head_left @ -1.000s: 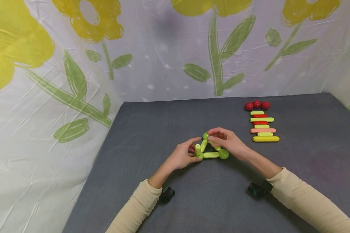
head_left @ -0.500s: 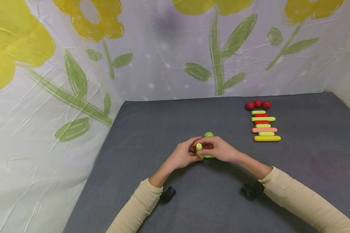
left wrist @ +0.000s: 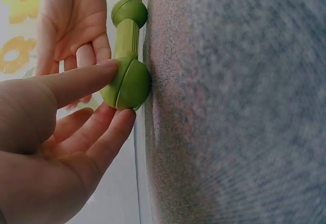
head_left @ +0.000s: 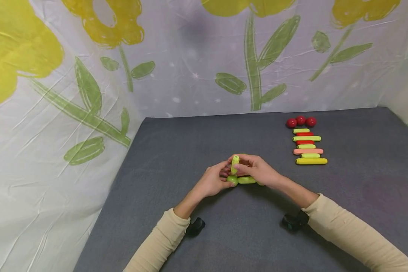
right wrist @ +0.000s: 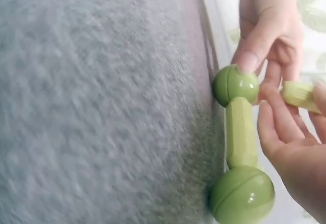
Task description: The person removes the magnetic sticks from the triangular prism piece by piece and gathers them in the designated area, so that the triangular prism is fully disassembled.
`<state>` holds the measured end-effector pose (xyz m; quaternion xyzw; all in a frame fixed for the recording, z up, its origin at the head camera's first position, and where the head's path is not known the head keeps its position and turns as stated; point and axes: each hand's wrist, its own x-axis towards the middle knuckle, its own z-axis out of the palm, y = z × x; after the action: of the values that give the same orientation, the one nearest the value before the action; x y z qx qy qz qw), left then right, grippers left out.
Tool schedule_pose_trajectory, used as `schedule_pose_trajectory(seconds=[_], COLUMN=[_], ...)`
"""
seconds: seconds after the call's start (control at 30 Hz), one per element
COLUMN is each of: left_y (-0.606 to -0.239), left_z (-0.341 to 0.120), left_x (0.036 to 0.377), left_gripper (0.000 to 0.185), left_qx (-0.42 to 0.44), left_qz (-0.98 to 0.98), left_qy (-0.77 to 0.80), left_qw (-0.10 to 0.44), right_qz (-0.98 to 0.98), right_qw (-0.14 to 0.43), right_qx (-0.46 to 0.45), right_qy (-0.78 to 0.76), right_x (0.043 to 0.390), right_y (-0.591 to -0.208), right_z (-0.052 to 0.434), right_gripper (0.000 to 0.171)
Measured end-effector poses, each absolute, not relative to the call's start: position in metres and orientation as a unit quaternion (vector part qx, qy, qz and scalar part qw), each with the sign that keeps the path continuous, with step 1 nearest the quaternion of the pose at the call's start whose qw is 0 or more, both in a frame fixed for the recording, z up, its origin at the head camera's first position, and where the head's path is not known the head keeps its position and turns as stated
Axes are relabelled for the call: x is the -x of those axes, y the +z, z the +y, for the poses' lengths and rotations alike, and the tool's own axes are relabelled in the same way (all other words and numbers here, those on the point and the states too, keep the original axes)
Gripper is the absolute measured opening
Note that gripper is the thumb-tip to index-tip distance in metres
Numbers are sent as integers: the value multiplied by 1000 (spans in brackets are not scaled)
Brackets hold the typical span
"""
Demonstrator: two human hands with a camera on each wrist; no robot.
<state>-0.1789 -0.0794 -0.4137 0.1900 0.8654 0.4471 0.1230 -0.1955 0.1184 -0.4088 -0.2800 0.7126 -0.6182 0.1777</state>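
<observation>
**Short rod lifted off the corner ball**

Head view: your left hand [head_left: 213, 180] pinches the green ball [head_left: 232, 180] at the near-left corner of the green frame on the grey table [head_left: 190, 143]. Your right hand [head_left: 256, 170] grips the short green rod [head_left: 235, 164], which now tilts up above that ball; 0.5 s ago it stood lower, right on it. A flat green rod [head_left: 247, 180] lies beside the ball. Well to the right sit 3 red balls [head_left: 300, 121] and a row of spare rods [head_left: 308, 146], with bare table between. No writing is readable.

Left wrist view: your thumb and fingers [left wrist: 109, 132] are curled onto the ball [left wrist: 127, 84], which touches the table.

Right wrist view: the flat rod [right wrist: 240, 131] joins 2 balls; your fingertips [right wrist: 270, 127] hold the short rod [right wrist: 300, 94] off the table
</observation>
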Motion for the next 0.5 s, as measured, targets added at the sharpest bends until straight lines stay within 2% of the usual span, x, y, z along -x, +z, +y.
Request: schedule_pose_trajectory(seconds=[0.23, 0.5], left_y=[-415, -413], left_z=[-81, -86], left_x=[180, 182], left_gripper=[37, 41], left_qx=[-212, -235], left_qz=[846, 835], left_qy=[470, 473], left_qw=[138, 153], right_qz=[719, 709], right_qw=[155, 161], right_qx=[233, 172], right_qy=[-637, -665], right_x=[195, 198], right_y=[-406, -401], right_z=[128, 154], right_gripper=[45, 50])
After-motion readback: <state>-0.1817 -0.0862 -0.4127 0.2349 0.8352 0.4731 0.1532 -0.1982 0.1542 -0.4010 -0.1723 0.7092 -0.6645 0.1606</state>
